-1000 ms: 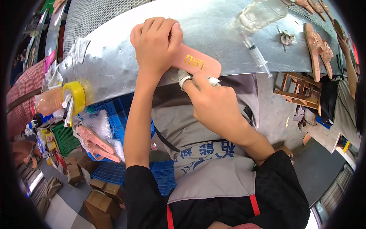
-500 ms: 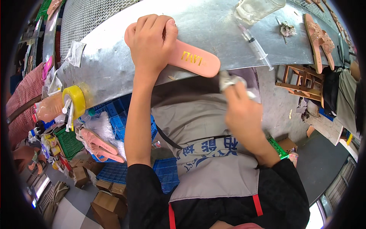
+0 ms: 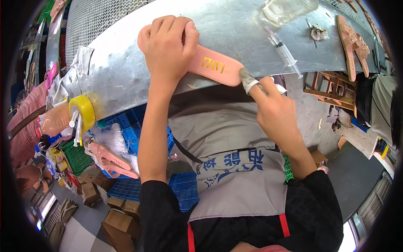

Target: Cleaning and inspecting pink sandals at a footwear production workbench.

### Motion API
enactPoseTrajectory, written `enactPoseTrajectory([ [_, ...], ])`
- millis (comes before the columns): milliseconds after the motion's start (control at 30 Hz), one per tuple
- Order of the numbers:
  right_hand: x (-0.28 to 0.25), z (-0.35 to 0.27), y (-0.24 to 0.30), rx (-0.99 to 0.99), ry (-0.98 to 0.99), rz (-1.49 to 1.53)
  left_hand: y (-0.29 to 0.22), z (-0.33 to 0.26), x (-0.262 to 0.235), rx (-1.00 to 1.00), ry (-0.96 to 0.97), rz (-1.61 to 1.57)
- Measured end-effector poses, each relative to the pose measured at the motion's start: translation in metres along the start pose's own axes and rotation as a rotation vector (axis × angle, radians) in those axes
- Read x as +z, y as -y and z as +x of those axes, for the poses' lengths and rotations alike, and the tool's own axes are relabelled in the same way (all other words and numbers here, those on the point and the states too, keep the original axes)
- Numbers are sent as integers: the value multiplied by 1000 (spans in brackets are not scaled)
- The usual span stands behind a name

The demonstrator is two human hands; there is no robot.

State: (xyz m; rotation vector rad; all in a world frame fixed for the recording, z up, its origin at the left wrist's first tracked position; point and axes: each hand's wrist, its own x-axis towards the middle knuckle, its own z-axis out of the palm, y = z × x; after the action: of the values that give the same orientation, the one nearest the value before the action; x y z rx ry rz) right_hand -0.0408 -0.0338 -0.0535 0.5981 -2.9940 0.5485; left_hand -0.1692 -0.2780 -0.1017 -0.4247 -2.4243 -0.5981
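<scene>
Since half a second ago, the right hand [image 3: 277, 110] has come back to the pink sandal [image 3: 216, 68], and its cloth [image 3: 251, 83], then apart from the sandal, now touches the edge of the rounded end. The left hand [image 3: 171, 48] has hardly moved: its grip is clenched around the sandal's other end, fingers folded over the top. The right grip holds the pale cloth, part of which covers the leading fingertip. The sandal is at the near edge of the tabletop [image 3: 126, 69], its gold-printed insole facing up; I cannot tell whether it rests on the metal or is held just above. To the right of the sandal, a syringe [image 3: 286, 53] lies slantwise, and a clear jar [image 3: 289, 11] is beyond and to the right. Farther right of the sandal are a crumpled scrap [image 3: 319, 32] and then a finished-looking pair of sandals [image 3: 351, 48]. Well to the left of the sandal, a yellow tape roll [image 3: 88, 111] is at the tabletop's edge. Below and left of the sandal are a blue crate [image 3: 131, 135] and another pink pair [image 3: 110, 160]. The grey apron [image 3: 239, 197] is below the sandal.
</scene>
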Motion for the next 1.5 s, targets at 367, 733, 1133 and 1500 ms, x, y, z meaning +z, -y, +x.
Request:
enactPoseTrajectory([
  [367, -20, 20, 9, 2, 133, -143, -8, 4, 4, 30, 0, 127],
  [733, -28, 31, 9, -71, 170, -260, -14, 5, 7, 12, -6, 149],
  [1133, -26, 25, 16, 71, 205, -201, -18, 5, 5, 25, 49, 154],
  [1500, -30, 17, 10, 38, 168, -153, -16, 7, 6, 39, 26, 154],
])
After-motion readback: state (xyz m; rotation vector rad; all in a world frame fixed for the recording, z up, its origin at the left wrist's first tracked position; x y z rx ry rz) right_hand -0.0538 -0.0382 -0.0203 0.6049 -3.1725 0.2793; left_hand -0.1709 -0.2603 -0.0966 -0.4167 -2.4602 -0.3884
